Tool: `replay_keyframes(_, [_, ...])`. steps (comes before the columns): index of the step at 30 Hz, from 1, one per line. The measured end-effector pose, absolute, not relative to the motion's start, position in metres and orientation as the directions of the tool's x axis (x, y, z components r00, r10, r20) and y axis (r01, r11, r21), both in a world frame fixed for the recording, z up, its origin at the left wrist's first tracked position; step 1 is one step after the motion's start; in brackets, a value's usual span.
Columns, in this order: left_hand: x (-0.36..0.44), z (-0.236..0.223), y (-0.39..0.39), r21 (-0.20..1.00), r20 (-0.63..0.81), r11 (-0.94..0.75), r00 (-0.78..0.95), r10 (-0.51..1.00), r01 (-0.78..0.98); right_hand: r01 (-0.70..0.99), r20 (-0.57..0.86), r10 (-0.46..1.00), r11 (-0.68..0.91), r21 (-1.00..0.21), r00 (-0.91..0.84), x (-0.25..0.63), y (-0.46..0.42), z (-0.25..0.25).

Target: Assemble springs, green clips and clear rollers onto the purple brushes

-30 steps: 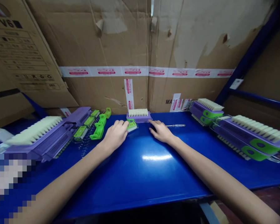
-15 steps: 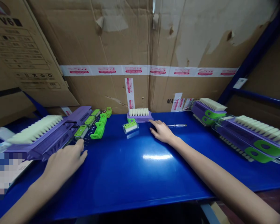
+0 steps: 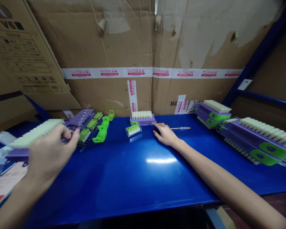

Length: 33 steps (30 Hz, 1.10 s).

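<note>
my left hand is curled at the purple parts on my left, thumb and forefinger close, though i cannot tell if they pinch anything. my right hand, thumb and forefinger spread, has a fingertip at the right end of the purple brush, behind the green-topped block on the blue table.

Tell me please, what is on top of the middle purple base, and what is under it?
Pale bristles stand on top of the middle purple base. What lies underneath is covered by the base and not visible.
</note>
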<state>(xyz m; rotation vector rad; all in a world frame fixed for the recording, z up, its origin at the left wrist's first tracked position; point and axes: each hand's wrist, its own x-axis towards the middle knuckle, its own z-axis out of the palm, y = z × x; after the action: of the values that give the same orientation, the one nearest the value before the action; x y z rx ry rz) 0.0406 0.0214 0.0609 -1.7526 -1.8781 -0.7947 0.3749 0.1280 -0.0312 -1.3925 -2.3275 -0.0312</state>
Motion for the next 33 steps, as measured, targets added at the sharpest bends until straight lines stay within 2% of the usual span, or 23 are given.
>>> replay_keyframes(3, [0.065, 0.058, 0.036, 0.146, 0.655, -0.141, 0.011, 0.755, 0.979, 0.821, 0.503, 0.769, 0.541, -0.181, -0.396, 0.373, 0.123, -0.027])
replay_keyframes(6, [0.1, 0.043, 0.061, 0.202, 0.602, -0.384, 0.195, 0.774, 0.901, 0.797, 0.625, 0.658, 0.597, -0.092, -0.42, 0.369, 0.116, -0.022])
replay_keyframes(9, [0.136, 0.026, 0.087, 0.286, 0.514, -0.6, 0.408, 0.754, 0.748, 0.768, 0.599, 0.608, 0.64, 0.019, -0.522, 0.367, 0.115, -0.02])
replay_keyframes(11, [0.154, 0.018, 0.1, 0.317, 0.465, -0.671, 0.506, 0.726, 0.67, 0.78, 0.533, 0.648, 0.624, 0.038, -0.544, 0.369, 0.118, -0.02])
replay_keyframes(13, [0.164, 0.015, 0.111, 0.235, 0.439, -0.678, 0.546, 0.713, 0.697, 0.835, 0.477, 0.727, 0.549, 0.026, -0.493, 0.372, 0.122, -0.021])
replay_keyframes(17, [0.16, 0.013, 0.126, -0.038, 0.358, -0.521, 0.498, 0.789, 0.853, 0.941, 0.458, 0.842, 0.337, -0.032, -0.286, 0.381, 0.129, -0.02])
replay_keyframes(20, [0.147, 0.01, 0.136, -0.065, 0.292, -0.465, 0.462, 0.837, 0.883, 0.962, 0.478, 0.863, 0.247, -0.113, -0.165, 0.382, 0.129, -0.019])
replay_keyframes(23, [0.135, 0.007, 0.147, 0.097, 0.326, -0.423, 0.373, 0.869, 0.901, 0.954, 0.491, 0.861, 0.247, -0.171, -0.135, 0.379, 0.126, -0.019])
replay_keyframes(28, [0.123, 0.005, 0.165, 0.588, 0.246, -0.301, 0.188, 0.951, 0.751, 0.944, 0.462, 0.87, 0.28, -0.173, -0.174, 0.373, 0.121, -0.018])
replay_keyframes(31, [0.119, 0.003, 0.169, 0.748, 0.172, -0.234, 0.16, 0.972, 0.621, 0.948, 0.44, 0.88, 0.274, -0.162, -0.179, 0.372, 0.119, -0.018])
replay_keyframes(33, [0.118, 0.003, 0.169, 0.796, 0.137, -0.198, 0.149, 0.979, 0.573, 0.947, 0.437, 0.881, 0.276, -0.163, -0.182, 0.372, 0.119, -0.018])
